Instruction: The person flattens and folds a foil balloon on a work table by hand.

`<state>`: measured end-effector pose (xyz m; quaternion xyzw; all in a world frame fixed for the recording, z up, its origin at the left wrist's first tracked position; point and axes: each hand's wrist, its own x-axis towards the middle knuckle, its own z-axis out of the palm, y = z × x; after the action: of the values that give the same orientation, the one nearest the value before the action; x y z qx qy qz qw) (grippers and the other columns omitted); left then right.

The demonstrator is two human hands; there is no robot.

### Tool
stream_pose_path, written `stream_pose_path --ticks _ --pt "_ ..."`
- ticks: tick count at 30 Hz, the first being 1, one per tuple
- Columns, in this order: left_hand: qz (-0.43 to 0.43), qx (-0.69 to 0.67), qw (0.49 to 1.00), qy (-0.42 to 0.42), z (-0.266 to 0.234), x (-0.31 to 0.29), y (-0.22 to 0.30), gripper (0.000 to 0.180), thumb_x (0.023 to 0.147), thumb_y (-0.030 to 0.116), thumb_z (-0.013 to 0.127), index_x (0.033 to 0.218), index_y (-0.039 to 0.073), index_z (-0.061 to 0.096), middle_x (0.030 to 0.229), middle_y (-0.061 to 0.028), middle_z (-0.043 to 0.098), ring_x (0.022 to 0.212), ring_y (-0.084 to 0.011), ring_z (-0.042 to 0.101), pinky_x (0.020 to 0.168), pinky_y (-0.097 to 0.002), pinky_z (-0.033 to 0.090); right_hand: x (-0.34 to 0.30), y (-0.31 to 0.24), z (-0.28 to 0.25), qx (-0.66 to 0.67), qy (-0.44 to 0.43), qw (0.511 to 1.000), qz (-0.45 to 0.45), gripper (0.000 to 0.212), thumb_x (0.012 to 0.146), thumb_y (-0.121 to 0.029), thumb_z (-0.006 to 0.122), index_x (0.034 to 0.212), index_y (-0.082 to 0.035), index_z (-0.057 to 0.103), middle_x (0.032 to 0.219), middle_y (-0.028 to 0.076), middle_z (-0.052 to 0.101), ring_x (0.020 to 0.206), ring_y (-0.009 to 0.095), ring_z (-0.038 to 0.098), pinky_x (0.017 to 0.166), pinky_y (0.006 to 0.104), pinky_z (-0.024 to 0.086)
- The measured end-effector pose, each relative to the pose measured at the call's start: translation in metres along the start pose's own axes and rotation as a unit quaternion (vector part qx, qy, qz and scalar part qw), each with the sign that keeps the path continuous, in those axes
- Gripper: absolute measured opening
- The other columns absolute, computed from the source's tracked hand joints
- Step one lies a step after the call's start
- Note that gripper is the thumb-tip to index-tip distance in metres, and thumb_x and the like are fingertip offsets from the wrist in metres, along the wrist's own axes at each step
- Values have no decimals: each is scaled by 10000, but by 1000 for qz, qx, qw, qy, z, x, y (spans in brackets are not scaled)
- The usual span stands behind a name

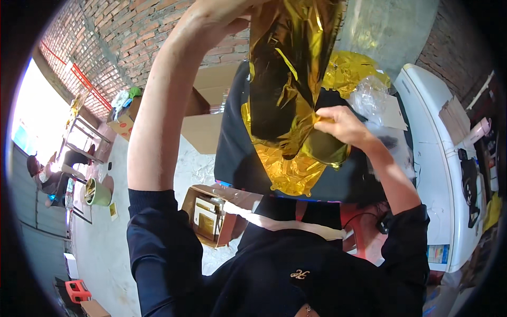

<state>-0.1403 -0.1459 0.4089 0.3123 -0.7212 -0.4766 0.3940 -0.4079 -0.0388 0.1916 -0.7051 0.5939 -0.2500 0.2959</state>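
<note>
A crinkled, shiny gold foil balloon (288,90), lying flat without air, hangs up from the table in front of me. My left hand (227,18) is raised at the top edge of the picture, closed at the balloon's upper end; its fingertips are cut off or behind the foil. Lower down, my right hand (340,124) pinches the balloon's right edge between thumb and fingers. More gold foil (290,171) with small tabs spreads below, on the black-covered table (232,142).
Crumpled gold foil (354,71) and a clear plastic bag (371,100) lie at the table's far right. A white fridge-like cabinet (430,132) stands to the right. Cardboard boxes (203,134) stand left; an open box (206,216) sits near me. Far left, another person (50,174) sits by a green bin (99,193).
</note>
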Motion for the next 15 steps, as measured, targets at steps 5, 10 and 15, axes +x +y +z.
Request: stream_pose_path --ticks 5,10,15 --pt "57 -129 987 -73 -21 14 -39 340 1092 262 612 1201 -49 697 1002 -129 755 868 -182 728 762 -323 605 52 54 -32 -102 183 977 -31 202 932 -167 731 1090 -45 757 958 164 770 891 255 747 784 388 549" --pt "111 -86 990 1 -19 0 -80 364 1043 295 702 1213 -26 722 1088 -39 752 1037 -111 684 913 -275 548 105 90 -60 -87 278 955 -56 281 893 -87 693 1144 -161 793 1030 143 782 981 347 746 903 385 569" --pt "95 43 992 -77 1 -61 -147 256 1040 263 703 1108 24 767 1047 -5 758 986 -89 677 845 -269 541 130 141 -41 -191 307 927 -103 352 898 4 616 1155 -158 793 1161 98 769 1079 339 724 917 378 579"
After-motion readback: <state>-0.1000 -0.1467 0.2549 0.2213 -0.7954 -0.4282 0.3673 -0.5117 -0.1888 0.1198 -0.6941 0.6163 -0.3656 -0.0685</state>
